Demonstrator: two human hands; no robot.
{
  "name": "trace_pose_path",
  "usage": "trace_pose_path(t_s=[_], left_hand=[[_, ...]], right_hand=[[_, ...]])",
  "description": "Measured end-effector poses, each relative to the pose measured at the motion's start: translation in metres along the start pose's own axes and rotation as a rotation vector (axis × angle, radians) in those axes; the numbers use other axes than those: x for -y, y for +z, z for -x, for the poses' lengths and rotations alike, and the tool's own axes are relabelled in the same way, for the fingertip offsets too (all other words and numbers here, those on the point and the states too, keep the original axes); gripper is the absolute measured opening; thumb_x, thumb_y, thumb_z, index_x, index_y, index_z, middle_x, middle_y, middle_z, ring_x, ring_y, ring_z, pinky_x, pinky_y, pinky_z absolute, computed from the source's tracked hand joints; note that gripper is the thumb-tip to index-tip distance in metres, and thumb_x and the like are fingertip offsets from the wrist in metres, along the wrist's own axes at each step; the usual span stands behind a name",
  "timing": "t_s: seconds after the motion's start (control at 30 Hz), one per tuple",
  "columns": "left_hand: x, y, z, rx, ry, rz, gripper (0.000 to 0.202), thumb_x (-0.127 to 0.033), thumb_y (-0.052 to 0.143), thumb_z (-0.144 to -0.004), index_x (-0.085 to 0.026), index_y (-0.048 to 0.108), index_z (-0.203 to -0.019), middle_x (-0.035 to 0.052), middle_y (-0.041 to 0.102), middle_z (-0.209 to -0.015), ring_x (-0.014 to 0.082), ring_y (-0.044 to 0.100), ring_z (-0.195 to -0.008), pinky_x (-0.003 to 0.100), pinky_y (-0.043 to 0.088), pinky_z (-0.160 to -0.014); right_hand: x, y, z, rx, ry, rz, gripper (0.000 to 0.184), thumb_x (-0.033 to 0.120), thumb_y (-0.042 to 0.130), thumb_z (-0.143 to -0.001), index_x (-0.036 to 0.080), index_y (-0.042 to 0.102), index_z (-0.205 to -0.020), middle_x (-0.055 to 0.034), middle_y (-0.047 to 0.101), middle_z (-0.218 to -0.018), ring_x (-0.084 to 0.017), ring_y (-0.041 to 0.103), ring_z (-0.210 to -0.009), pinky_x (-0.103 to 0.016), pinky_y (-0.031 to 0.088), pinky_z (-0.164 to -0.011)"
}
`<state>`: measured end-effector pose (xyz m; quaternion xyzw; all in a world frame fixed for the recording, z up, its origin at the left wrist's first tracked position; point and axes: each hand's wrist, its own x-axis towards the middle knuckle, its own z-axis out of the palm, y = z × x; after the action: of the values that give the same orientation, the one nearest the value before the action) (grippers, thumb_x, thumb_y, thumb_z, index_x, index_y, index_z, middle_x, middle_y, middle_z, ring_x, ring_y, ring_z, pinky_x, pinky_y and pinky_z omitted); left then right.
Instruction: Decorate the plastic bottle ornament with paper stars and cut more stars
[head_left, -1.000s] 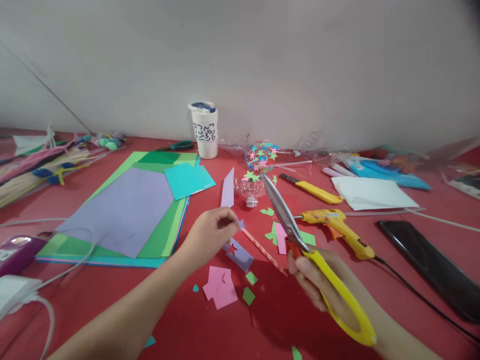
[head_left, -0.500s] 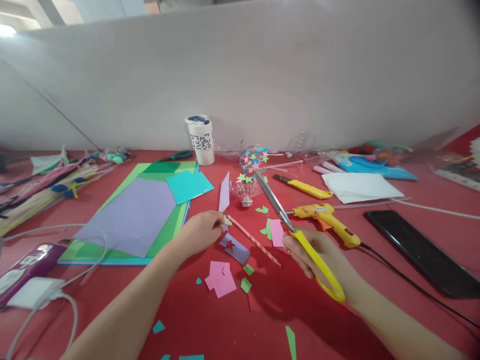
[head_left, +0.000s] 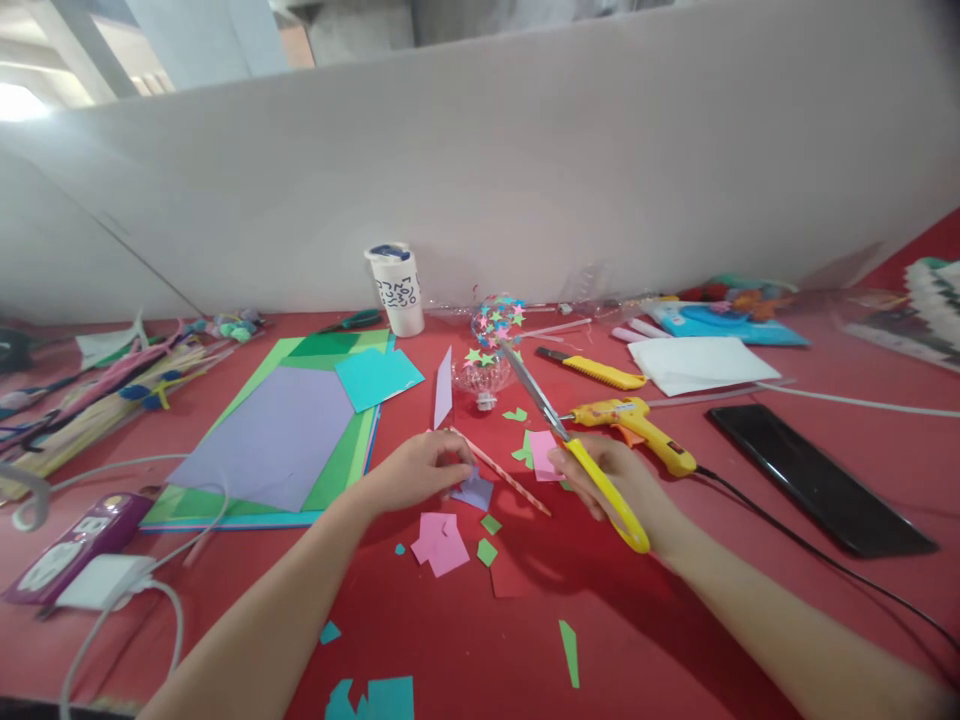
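Observation:
My right hand (head_left: 611, 475) holds a pair of scissors (head_left: 596, 480) by their yellow handles, with the long blades pointing away and to the left. The fingers of my left hand (head_left: 416, 472) are curled down on a small purple paper piece (head_left: 474, 490), gripping it at the upper edge. Just beyond that hand stands a folded purple strip (head_left: 443, 390). Between the hands lies a patterned pencil (head_left: 510, 475). Farther back, a clear ball covered in paper stars (head_left: 498, 322) sits behind a clear ribbed piece (head_left: 484, 375) with several stars on it.
Pink scraps (head_left: 442, 545) and green scraps (head_left: 487, 552) are scattered near the hands. A yellow glue gun (head_left: 637, 425), a box cutter (head_left: 600, 370) and a black phone (head_left: 817, 480) lie to the right. Purple sheets (head_left: 266, 435), a white cup (head_left: 399, 290) and a power strip (head_left: 82, 545) are leftward.
My left hand has moved right and slightly nearer, from beside the folded strip onto the small purple paper piece. The scissors stay in my right hand; the view has shifted a little.

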<state>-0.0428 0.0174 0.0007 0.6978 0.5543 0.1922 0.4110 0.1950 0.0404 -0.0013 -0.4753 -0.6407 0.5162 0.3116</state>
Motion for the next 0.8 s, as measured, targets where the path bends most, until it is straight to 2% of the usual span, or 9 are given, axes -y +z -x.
trace_pose_path(t_s=[0.1,0.23,0.3,0.37,0.47,0.53,0.57,0.7,0.8], left_hand=[[-0.002,0.002,0.003,0.053,-0.011,0.042,0.013,-0.031,0.049,-0.080,-0.020,0.054,-0.076,-0.0024,0.056,-0.074,0.0097,0.056,-0.051,0.023,0.044,-0.050],[0.000,0.003,0.002,0.101,-0.029,0.085,0.015,-0.032,0.049,-0.080,-0.020,0.052,-0.073,-0.0030,0.052,-0.063,0.0125,0.056,-0.057,0.024,0.045,-0.053],[-0.001,0.004,0.001,0.110,-0.023,0.108,0.016,-0.033,0.049,-0.081,-0.019,0.052,-0.074,-0.0005,0.055,-0.074,0.0120,0.056,-0.059,0.025,0.046,-0.055],[-0.004,0.005,0.002,0.124,0.001,0.128,0.018,-0.033,0.050,-0.081,-0.018,0.052,-0.072,0.0033,0.055,-0.095,0.0104,0.056,-0.061,0.026,0.048,-0.057],[-0.009,0.006,0.003,0.140,0.064,0.132,0.016,-0.029,0.056,-0.077,-0.018,0.056,-0.067,0.0039,0.051,-0.109,0.0129,0.057,-0.077,0.028,0.047,-0.072],[-0.010,0.007,0.003,0.134,0.085,0.143,0.011,-0.025,0.060,-0.074,-0.018,0.059,-0.066,0.0029,0.053,-0.103,0.0159,0.055,-0.088,0.029,0.044,-0.081],[-0.009,0.009,0.002,0.128,0.079,0.160,0.009,-0.024,0.061,-0.074,-0.019,0.059,-0.067,0.0025,0.054,-0.097,0.0162,0.054,-0.087,0.029,0.044,-0.080],[-0.007,0.018,-0.002,0.095,-0.022,0.313,0.013,-0.029,0.054,-0.078,-0.018,0.053,-0.072,-0.0014,0.051,-0.071,0.0119,0.052,-0.063,0.027,0.045,-0.062],[-0.011,0.029,-0.004,0.053,-0.077,0.435,0.016,-0.034,0.051,-0.080,-0.018,0.050,-0.078,-0.0030,0.050,-0.064,0.0107,0.051,-0.058,0.026,0.044,-0.059]], right_hand=[[-0.001,0.000,-0.001,0.009,-0.004,-0.011,0.049,0.061,0.064,-0.067,0.022,0.037,-0.053,0.0099,0.032,-0.038,-0.007,0.032,-0.032,-0.022,0.025,-0.037],[0.000,0.003,0.000,0.022,-0.013,-0.011,0.050,0.061,0.063,-0.067,0.023,0.034,-0.052,0.0100,0.033,-0.037,-0.007,0.032,-0.032,-0.023,0.025,-0.038],[0.001,0.005,0.000,0.020,-0.015,0.001,0.051,0.060,0.062,-0.068,0.023,0.032,-0.052,0.0100,0.033,-0.036,-0.007,0.033,-0.032,-0.023,0.025,-0.039],[0.000,0.006,-0.001,0.021,-0.014,0.018,0.050,0.060,0.061,-0.070,0.023,0.031,-0.053,0.0099,0.033,-0.036,-0.007,0.033,-0.032,-0.023,0.025,-0.038],[-0.003,0.007,-0.004,0.032,-0.007,0.042,0.049,0.061,0.061,-0.067,0.024,0.033,-0.053,0.0106,0.032,-0.035,-0.007,0.031,-0.031,-0.023,0.023,-0.036],[-0.006,0.008,-0.006,0.034,0.002,0.056,0.049,0.062,0.063,-0.065,0.024,0.033,-0.053,0.0110,0.031,-0.035,-0.007,0.030,-0.031,-0.022,0.021,-0.035],[-0.007,0.008,-0.006,0.034,0.008,0.062,0.049,0.061,0.063,-0.064,0.024,0.034,-0.053,0.0111,0.031,-0.034,-0.007,0.030,-0.031,-0.022,0.021,-0.035],[-0.006,0.009,-0.003,0.043,0.046,0.077,0.043,0.055,0.063,-0.065,0.024,0.037,-0.055,0.0113,0.031,-0.035,-0.007,0.031,-0.031,-0.022,0.023,-0.034],[-0.001,0.010,0.002,0.069,0.078,0.085,0.034,0.045,0.064,-0.067,0.023,0.040,-0.059,0.0111,0.034,-0.039,-0.006,0.032,-0.032,-0.020,0.024,-0.035]])
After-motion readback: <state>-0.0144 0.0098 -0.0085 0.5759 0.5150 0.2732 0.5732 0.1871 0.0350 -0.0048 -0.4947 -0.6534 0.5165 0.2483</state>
